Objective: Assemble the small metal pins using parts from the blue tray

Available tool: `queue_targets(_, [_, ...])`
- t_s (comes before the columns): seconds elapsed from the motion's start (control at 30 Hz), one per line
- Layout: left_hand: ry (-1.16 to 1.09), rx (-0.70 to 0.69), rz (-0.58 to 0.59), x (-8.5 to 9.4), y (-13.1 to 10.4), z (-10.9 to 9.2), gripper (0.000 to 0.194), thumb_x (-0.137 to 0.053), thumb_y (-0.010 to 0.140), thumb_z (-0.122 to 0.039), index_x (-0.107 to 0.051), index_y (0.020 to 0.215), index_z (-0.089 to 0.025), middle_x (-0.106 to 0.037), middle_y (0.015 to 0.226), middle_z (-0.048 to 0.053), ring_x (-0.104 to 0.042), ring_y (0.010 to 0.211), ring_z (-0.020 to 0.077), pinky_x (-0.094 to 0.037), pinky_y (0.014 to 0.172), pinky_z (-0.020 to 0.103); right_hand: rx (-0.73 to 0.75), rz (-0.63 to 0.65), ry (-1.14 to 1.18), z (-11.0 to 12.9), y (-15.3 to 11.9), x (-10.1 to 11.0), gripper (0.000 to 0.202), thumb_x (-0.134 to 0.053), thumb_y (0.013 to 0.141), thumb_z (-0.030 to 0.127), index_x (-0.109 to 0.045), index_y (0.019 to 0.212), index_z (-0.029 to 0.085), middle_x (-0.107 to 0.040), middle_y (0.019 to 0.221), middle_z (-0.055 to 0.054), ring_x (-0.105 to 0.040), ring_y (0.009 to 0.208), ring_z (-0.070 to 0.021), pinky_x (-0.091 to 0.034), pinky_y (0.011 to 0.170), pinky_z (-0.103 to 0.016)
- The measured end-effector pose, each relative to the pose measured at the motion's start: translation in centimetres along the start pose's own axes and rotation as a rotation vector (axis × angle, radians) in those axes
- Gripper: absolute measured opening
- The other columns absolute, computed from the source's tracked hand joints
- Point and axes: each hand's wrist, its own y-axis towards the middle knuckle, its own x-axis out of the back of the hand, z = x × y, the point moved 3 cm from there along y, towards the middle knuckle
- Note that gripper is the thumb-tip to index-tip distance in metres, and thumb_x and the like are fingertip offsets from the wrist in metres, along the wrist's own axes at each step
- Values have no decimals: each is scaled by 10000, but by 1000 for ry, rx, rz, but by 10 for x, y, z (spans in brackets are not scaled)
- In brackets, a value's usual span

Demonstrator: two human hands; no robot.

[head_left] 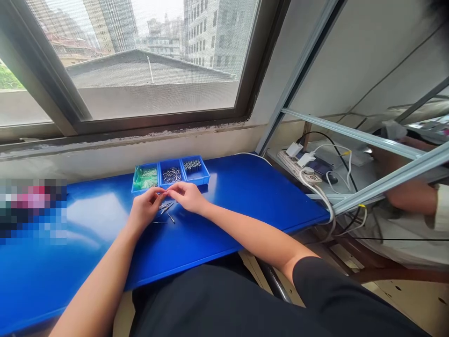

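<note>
The largest thing is the blue desk [266, 201], its left end and near-left corner cut off by the picture's edge. Above it is a wide window [157, 75] with a mesh screen, and to the right a pale metal frame [351, 133]. Behind the frame, another person's arm [407, 196] is blurred and partly hidden by a bar. A pixelated patch [33, 208] at the desk's left covers whatever lies there.

At the desk's far side stands a row of three blue boxes [200, 180]; whether they are joined or separate, I cannot tell. The left one holds green, crinkled see-through plastic [146, 176], its contents unclear. The middle one holds a jumbled heap of slim metal pins [171, 175]. The right one holds short metal cylinders [192, 165] standing close together in rows toward the back.

The left hand [145, 204] and right hand [188, 196] meet just in front of the boxes, fingertips together. Each hand's fingers are pinched, but any piece between them is too small to make out, so I cannot tell what they grip. Several loose pins [166, 208] lie scattered on the desk below the meeting fingertips, between the hands and toward the person, some partly hidden by the left hand.
</note>
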Motion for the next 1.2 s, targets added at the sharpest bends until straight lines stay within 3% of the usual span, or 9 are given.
queue_targets(0.33, [106, 15, 27, 4, 2, -2, 370, -503, 926, -456, -624, 716, -177, -568, 542, -22, -489, 502, 108, -385, 525, 234, 69, 21, -19, 7, -2, -1, 139, -672, 846, 247, -741, 936, 167, -753, 918, -54, -692, 825, -160, -545, 805, -304])
queue_targets(0.63, [-39, 0, 5, 1, 0, -3, 276, -607, 882, -437, -682, 984, -191, -507, 522, -59, -428, 446, 86, -355, 468, 212, 0, -14, -32, 4, -1, 1, 168, -639, 867, 284, -728, 913, 149, -740, 855, -46, -665, 760, -146, -523, 747, -286])
queue_targets(1.2, [48, -16, 15, 3, 2, -3, 311, -583, 898, -468, -709, 886, -184, -552, 536, -38, -467, 477, 100, -377, 494, 224, 38, 5, 4, 1, -1, 0, 168, -671, 861, 292, -739, 945, 164, -753, 902, -57, -693, 803, -156, -550, 782, -296])
